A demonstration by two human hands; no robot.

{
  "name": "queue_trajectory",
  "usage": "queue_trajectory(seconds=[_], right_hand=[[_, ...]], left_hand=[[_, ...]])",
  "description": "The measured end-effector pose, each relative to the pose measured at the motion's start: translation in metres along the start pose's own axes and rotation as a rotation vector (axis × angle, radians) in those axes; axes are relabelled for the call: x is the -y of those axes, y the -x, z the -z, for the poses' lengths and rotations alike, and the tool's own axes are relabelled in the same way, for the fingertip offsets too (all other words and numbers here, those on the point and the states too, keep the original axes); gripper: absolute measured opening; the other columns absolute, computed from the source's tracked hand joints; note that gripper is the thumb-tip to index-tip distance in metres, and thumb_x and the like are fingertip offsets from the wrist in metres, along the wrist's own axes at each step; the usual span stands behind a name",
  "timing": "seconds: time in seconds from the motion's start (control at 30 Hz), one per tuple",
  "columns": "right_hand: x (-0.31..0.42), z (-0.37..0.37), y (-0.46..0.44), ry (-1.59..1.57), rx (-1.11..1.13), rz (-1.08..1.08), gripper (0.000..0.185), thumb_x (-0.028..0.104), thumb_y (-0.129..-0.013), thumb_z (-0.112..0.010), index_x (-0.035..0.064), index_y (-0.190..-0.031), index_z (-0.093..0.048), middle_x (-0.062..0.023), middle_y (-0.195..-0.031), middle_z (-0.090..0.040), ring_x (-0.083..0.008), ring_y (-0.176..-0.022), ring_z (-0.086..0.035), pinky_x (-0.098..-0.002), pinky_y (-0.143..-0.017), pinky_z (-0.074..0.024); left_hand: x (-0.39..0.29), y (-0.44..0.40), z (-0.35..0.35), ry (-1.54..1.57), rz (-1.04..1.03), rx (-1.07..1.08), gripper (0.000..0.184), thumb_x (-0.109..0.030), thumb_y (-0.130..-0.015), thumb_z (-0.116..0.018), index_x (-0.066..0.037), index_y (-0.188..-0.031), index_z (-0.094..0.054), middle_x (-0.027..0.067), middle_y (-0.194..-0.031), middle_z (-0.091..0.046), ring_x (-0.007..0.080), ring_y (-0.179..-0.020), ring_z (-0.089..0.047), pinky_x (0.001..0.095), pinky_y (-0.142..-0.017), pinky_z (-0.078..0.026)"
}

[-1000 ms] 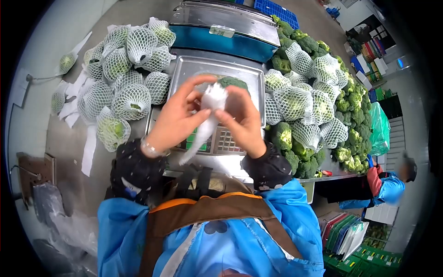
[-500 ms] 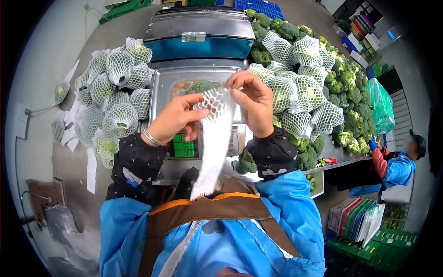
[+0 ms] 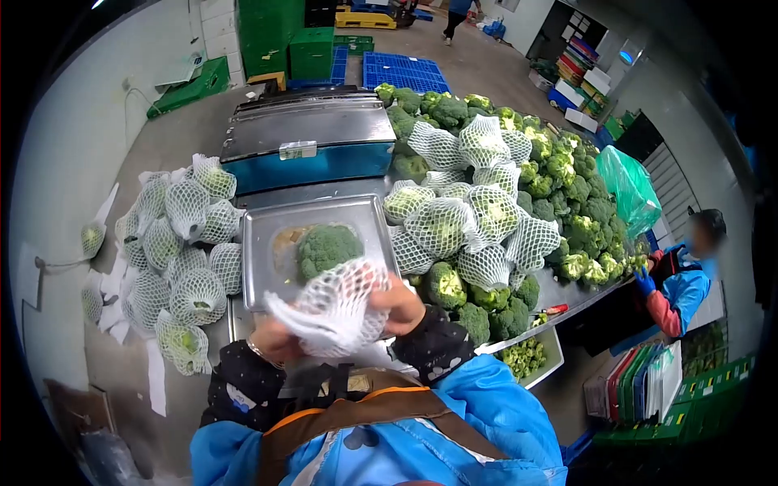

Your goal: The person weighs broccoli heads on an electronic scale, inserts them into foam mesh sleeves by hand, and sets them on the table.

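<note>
A white foam net sleeve (image 3: pixel 340 312) is stretched wide between my two hands, close in front of my body. My left hand (image 3: pixel 275 340) grips its left side, with the fingers partly behind the mesh. On the right side, my right hand (image 3: pixel 401 306) is closed on the netting. Just beyond the sleeve, a bare broccoli head (image 3: pixel 328 251) lies on the metal scale pan (image 3: pixel 258 223). The sleeve overlaps the pan's near edge in view and hides the scale's display. No green shows inside the sleeve.
Netted broccoli heads (image 3: pixel 188 209) are heaped on the left. More netted heads (image 3: pixel 438 227) lie right of the scale, beside a pile of bare broccoli (image 3: pixel 596 202). A blue-and-steel machine (image 3: pixel 312 154) stands behind the pan. At far right is a co-worker (image 3: pixel 685 283).
The sleeve has gone from a long hanging strip to a widened, bunched shape. Both hands have come lower, nearer my body, uncovering the broccoli on the pan. My view has tilted up.
</note>
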State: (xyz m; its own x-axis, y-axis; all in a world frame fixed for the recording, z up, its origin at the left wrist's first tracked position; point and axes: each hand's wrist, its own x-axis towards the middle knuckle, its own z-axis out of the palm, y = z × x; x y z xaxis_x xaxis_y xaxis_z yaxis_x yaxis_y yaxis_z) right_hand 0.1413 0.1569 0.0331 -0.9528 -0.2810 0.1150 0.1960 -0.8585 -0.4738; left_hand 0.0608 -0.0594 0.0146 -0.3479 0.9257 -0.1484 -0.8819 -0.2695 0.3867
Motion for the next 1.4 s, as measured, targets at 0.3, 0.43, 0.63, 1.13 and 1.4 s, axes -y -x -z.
queue_trajectory(seconds=[0.3, 0.43, 0.63, 1.13, 1.4], right_hand=[[-0.049, 0.080, 0.034, 1.259, -0.633, 0.055, 0.029, 0.003, -0.080, -0.062, 0.0021, -0.104, -0.048, -0.0091, -0.083, -0.064, -0.0213, -0.079, -0.064, -0.0326, -0.067, -0.0479], [-0.052, 0.095, 0.011, 1.600, -0.790, 0.234, 0.054, 0.006, -0.075, -0.064, 0.0029, -0.120, -0.035, -0.0207, -0.083, -0.060, -0.0402, -0.080, -0.060, -0.0426, -0.071, -0.0464], [-0.054, 0.146, -0.027, 1.960, -0.687, 0.512, 0.072, 0.011, -0.080, -0.062, 0.0035, -0.140, -0.021, -0.0237, -0.101, -0.060, -0.0379, -0.094, -0.059, -0.0402, -0.082, -0.0452], [-0.025, 0.089, -0.001, 1.350, -0.815, -0.054, 0.041, 0.035, -0.090, -0.054, -0.0046, -0.086, -0.062, -0.0027, -0.054, -0.054, -0.0126, -0.041, -0.050, -0.0279, -0.042, -0.0397], [-0.024, -0.005, 0.042, 0.874, -0.634, -0.054, 0.042, 0.034, -0.090, -0.056, -0.0073, -0.089, -0.064, -0.0046, -0.081, -0.064, -0.0080, -0.074, -0.055, -0.0255, -0.066, -0.0449]], left_hand=[[-0.010, -0.002, 0.069, -1.010, -0.365, -0.611, 0.029, 0.008, -0.077, -0.046, 0.002, -0.104, -0.056, 0.0073, -0.089, -0.064, 0.0120, -0.076, -0.062, 0.0233, -0.064, -0.050], [-0.031, -0.036, 0.078, -1.256, -0.534, -0.707, 0.030, 0.005, -0.074, -0.044, -0.003, -0.102, -0.049, 0.0053, -0.074, -0.060, 0.0067, -0.060, -0.051, 0.0218, -0.049, -0.038], [-0.047, -0.111, 0.157, -1.530, -0.579, -0.566, 0.035, -0.013, -0.078, -0.051, -0.005, -0.111, -0.058, 0.0207, -0.096, -0.064, 0.0357, -0.087, -0.061, 0.0375, -0.076, -0.046], [-0.017, -0.076, 0.150, -1.749, -0.526, -0.336, 0.021, -0.018, -0.085, -0.050, -0.005, -0.090, -0.066, 0.0178, -0.080, -0.064, 0.0347, -0.070, -0.062, 0.0401, -0.058, -0.046], [0.005, -0.017, 0.056, -0.620, -0.043, -0.246, 0.030, -0.018, -0.089, -0.048, 0.004, -0.104, -0.062, 0.0085, -0.097, -0.067, 0.0164, -0.086, -0.063, 0.0278, -0.077, -0.049]])
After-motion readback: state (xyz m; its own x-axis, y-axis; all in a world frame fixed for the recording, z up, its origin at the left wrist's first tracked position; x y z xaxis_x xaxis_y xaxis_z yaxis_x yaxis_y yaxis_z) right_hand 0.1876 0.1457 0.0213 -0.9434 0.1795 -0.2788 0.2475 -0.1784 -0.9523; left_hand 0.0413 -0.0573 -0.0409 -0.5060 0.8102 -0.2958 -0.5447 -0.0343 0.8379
